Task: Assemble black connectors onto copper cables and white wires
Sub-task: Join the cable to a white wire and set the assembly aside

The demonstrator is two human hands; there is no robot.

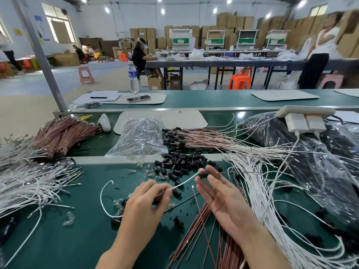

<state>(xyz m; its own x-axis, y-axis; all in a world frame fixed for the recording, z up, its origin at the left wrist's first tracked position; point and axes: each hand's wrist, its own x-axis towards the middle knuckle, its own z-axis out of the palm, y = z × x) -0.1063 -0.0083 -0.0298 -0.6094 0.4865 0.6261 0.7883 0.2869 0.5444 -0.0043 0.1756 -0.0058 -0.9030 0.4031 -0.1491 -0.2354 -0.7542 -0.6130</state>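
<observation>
My right hand (219, 193) pinches a black connector (204, 174) between thumb and fingertips, palm turned up. A thin copper cable (233, 172) runs out of the connector to the right. My left hand (147, 199) pinches a white wire (184, 181) whose far end meets the connector; its tail loops left over the green mat. A pile of loose black connectors (178, 162) lies just beyond my hands. Loose copper cables (196, 230) lie under my right wrist, and loose white wires (258, 191) fan out to the right.
Finished cables with connectors (194, 136) lie behind the pile. A clear bag (139, 136) sits centre, bundled copper cables (64, 133) and white wires (23, 181) at left, dark plastic bags (291, 136) and a power strip (305, 113) at right. Small clear parts (151, 172) are scattered about.
</observation>
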